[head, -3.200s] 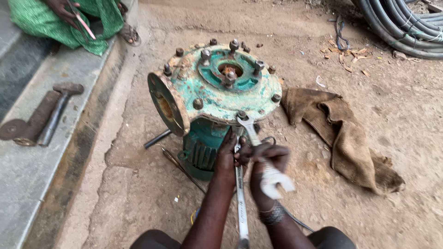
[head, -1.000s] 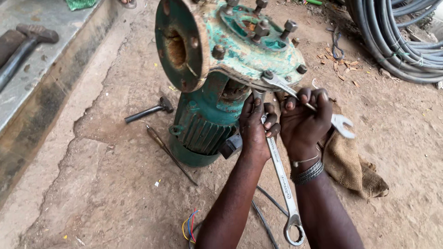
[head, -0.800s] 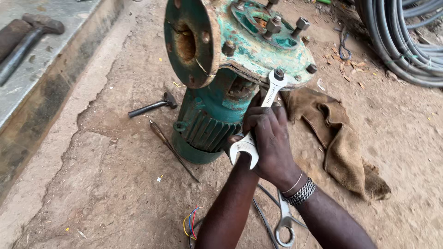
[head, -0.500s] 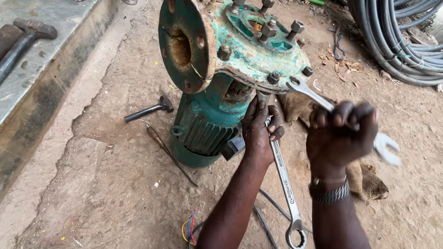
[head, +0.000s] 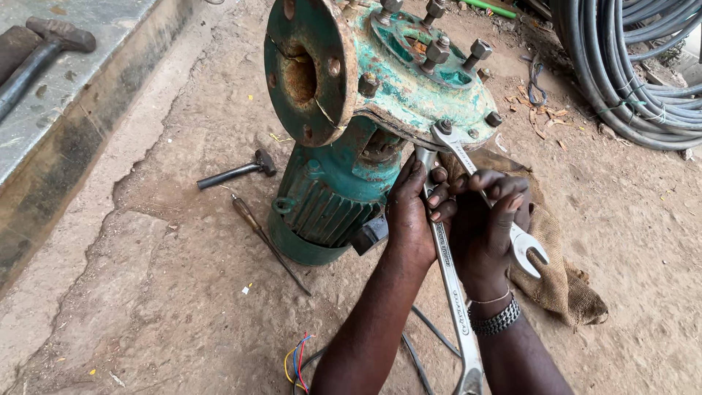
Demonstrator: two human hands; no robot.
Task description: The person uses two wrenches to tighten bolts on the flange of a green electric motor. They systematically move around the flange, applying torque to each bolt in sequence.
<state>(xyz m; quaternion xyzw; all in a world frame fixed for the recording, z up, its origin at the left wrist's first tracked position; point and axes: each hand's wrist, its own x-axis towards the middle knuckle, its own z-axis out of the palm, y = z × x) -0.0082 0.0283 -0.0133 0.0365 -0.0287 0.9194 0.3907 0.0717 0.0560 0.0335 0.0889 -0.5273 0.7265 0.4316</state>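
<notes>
Green, rusted pump (head: pixel 344 132) stands on the dirt. Below its top flange the left hand (head: pixel 411 212) has its fingers wrapped around a long spanner (head: pixel 447 271) that reaches up under the flange. Beside it, the right hand (head: pixel 486 227) is closed around a second spanner (head: pixel 482 194), its ring end on a flange bolt (head: pixel 444 127). Left of the pump lies a hammer (head: pixel 235 171), right of it a sack (head: pixel 556 249)

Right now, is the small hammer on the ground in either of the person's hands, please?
No, the small hammer lies on the dirt left of the green pump, away from both hands.
</notes>
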